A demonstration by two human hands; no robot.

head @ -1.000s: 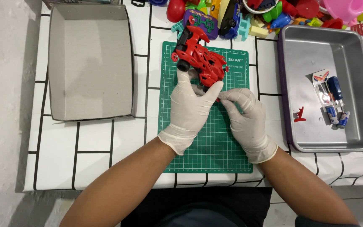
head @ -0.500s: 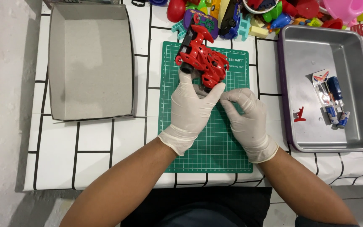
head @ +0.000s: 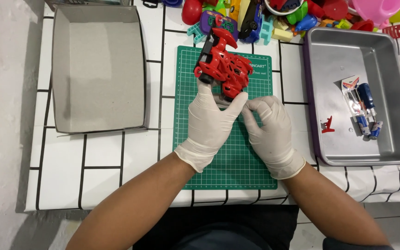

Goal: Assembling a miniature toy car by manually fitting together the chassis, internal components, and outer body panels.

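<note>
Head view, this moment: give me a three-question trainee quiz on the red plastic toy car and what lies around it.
1. True or false: the red plastic toy car sits inside the empty grey cardboard box.
2. Which hand grips the car: A left hand, B right hand?
3. Fill in: the blue-handled screwdriver lies in the ____ metal tray.

Key:
1. False; it is held over the green gridded cutting mat.
2. A; the right hand's fingertips meet the left thumb just below the car.
3. Grey.
</note>
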